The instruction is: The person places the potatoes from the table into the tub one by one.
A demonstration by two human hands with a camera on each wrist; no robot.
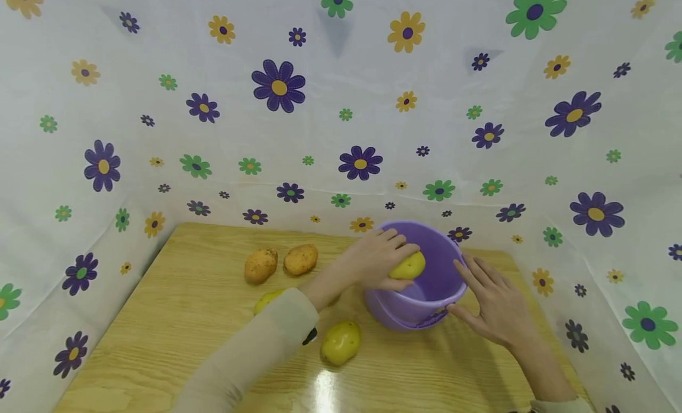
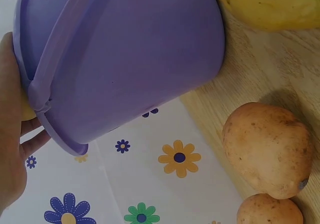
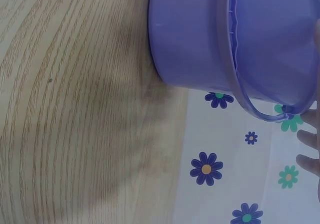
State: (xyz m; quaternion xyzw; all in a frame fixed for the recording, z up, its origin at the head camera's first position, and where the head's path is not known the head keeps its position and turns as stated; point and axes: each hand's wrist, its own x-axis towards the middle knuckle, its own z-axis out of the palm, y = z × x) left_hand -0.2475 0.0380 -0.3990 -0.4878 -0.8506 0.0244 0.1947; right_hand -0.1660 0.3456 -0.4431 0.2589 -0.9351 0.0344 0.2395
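Note:
A yellow potato (image 1: 409, 266) is gripped in my left hand (image 1: 375, 259), at the mouth of a purple bucket (image 1: 386, 309). Most of that potato hides behind the bucket's rim and the hand in the left wrist view. My right hand (image 1: 492, 300) rests at the bucket's right rim with its fingers fairly straight, holding nothing in them. The bucket stands upright on the table, its handle (image 3: 227, 39) folded down along the near side. Just left of the bucket lies another yellow potato (image 1: 341, 342).
Two brown potatoes (image 1: 261, 265) (image 1: 301, 260) lie toward the back left of the wooden table (image 1: 176, 318). One more yellow potato (image 1: 268, 299) is partly covered by the left sleeve. A flower-printed white sheet (image 1: 330, 129) encloses the table's back and sides.

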